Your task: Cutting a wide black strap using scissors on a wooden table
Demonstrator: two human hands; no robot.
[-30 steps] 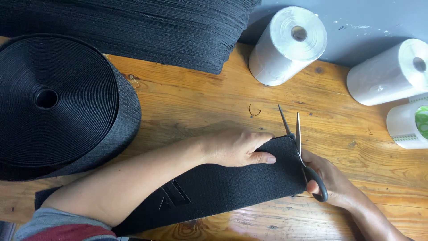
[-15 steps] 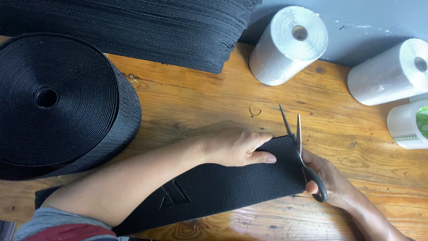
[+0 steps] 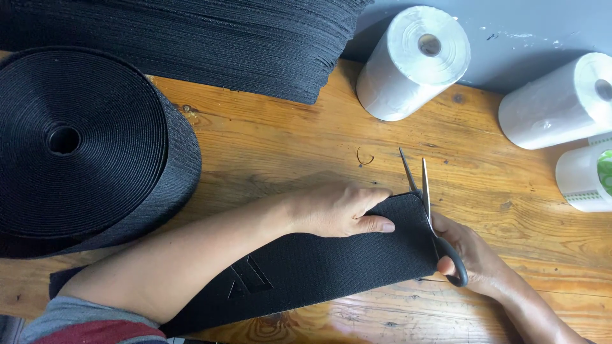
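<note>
Your left hand [image 3: 341, 210] pressing flat on the black strap [image 3: 319, 267] near the table's [image 3: 268, 143] front edge, your right hand [image 3: 472, 255] gripping scissors [image 3: 430, 207], blades open at the strap's end, big black roll [image 3: 83, 146] at the left edge.

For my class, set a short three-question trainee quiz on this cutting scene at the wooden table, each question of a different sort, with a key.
1. True or false: the left hand presses flat on the black elastic band.
2. Which tool does the right hand hold? A) scissors B) knife C) stapler
3. Fill in: the large black roll lies to the ____ of the left hand as the camera sees it.

Key
1. True; the palm lies on the band near its cut end.
2. A; the scissors have blades parted at the band's end.
3. Left; the white rolls sit at the far right of the wooden table.
</note>
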